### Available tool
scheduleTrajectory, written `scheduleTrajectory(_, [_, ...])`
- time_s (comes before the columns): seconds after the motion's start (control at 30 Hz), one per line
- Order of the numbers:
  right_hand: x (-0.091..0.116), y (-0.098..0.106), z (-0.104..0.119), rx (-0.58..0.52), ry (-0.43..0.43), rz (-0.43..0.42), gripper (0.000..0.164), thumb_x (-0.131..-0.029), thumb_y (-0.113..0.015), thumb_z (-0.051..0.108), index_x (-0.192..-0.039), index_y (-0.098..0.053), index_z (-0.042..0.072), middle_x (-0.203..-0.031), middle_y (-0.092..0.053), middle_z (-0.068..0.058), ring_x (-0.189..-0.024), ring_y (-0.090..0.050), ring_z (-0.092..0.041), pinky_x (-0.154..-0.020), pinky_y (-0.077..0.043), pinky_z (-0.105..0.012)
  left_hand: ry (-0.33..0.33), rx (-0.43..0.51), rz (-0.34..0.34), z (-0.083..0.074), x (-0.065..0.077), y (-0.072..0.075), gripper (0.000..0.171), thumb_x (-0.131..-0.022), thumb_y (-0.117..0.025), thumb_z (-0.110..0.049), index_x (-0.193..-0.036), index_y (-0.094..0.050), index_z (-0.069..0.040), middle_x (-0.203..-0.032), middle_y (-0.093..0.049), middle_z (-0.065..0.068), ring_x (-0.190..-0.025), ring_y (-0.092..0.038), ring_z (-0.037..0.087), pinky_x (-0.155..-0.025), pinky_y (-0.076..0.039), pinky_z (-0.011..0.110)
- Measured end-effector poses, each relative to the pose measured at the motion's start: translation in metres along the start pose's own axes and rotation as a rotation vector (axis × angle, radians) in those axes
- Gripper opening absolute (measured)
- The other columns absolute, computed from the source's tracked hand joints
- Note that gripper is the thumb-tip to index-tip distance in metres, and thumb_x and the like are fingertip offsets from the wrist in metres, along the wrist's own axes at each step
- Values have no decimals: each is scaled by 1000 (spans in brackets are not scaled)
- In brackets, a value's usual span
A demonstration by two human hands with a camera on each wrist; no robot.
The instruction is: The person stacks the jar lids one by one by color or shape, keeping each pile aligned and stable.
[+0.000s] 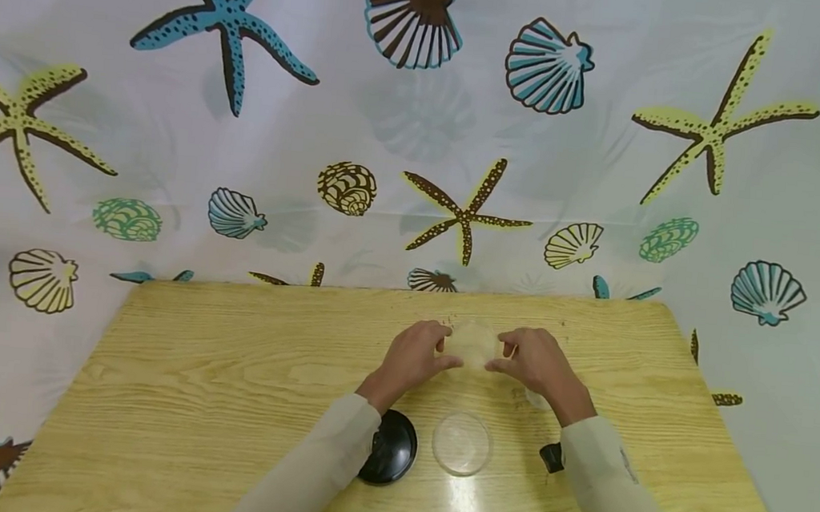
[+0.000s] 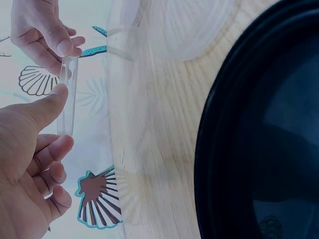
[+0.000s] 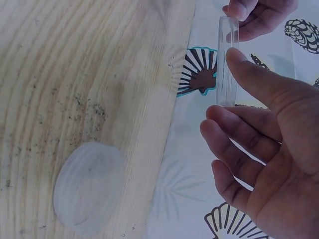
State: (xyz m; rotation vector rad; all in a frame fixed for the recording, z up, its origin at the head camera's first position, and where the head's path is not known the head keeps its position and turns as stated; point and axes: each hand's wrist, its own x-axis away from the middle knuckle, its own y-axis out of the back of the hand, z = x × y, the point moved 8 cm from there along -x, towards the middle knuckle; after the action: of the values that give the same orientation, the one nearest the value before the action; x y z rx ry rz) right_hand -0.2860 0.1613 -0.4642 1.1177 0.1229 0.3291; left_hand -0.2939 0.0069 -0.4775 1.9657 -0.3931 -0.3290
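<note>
A clear, shallow petri dish [image 1: 473, 344] is held between my two hands toward the back of the table. My left hand [image 1: 413, 353] pinches its left side, thumb and fingertips at the rim. From the opposite side, my right hand [image 1: 533, 364] pinches the rim in the same way. Both wrist views show the dish edge-on, its thin transparent wall [image 2: 66, 117] standing between the fingers. A second clear round dish [image 1: 462, 445] lies on the wood nearer the front.
A glossy black round lid-like piece [image 1: 395, 448] lies partly behind the left sleeve. Beside the right sleeve is a small black object [image 1: 551, 458]. A whitish translucent rounded piece [image 3: 90, 186] lies beneath the right wrist. Behind the wooden table [image 1: 229, 354] hangs a shell-patterned cloth [image 1: 390, 142].
</note>
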Motion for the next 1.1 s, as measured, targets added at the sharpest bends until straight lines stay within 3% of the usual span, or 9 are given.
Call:
scheduleTrajectory(0.27, [9, -3, 3, -9, 13, -15, 55, -81, -74, 36, -122, -64, 2, -88, -68, -4, -66, -57, -9, -62, -47, -28, -5, -8, -6, -3, 8, 2, 34, -81, -71, -45, -86, -62, -12, -71, -49, -3, -61, -42, 11, -53, -32, 23])
scheduleTrajectory(0.57, [18, -6, 4, -17, 17, -12, 54, -80, -75, 35, -121, -64, 1, -86, -66, -3, -67, -55, -9, -61, -46, -26, -44, -35, 6, -7, 17, -1, 36, -81, -71, -44, -89, -66, -9, -72, -49, -4, -64, -43, 11, -54, -34, 24])
scheduleTrajectory(0.87, [24, -11, 5, -6, 16, -16, 53, -79, -76, 34, -120, -65, 2, -83, -66, 0, -63, -52, -6, -58, -44, -25, -86, -96, -11, -13, 29, -6, 42, -83, -69, -46, -103, -68, -8, -77, -55, -3, -69, -48, 10, -56, -38, 22])
scheduleTrajectory(1.1, [30, -13, 7, -15, 37, -23, 51, -78, -77, 31, -117, -66, 1, -80, -65, 1, -61, -50, -5, -56, -42, -23, -100, -132, -14, -14, 35, -9, 39, -84, -67, -48, -96, -67, -11, -75, -55, -4, -67, -47, 9, -54, -37, 20])
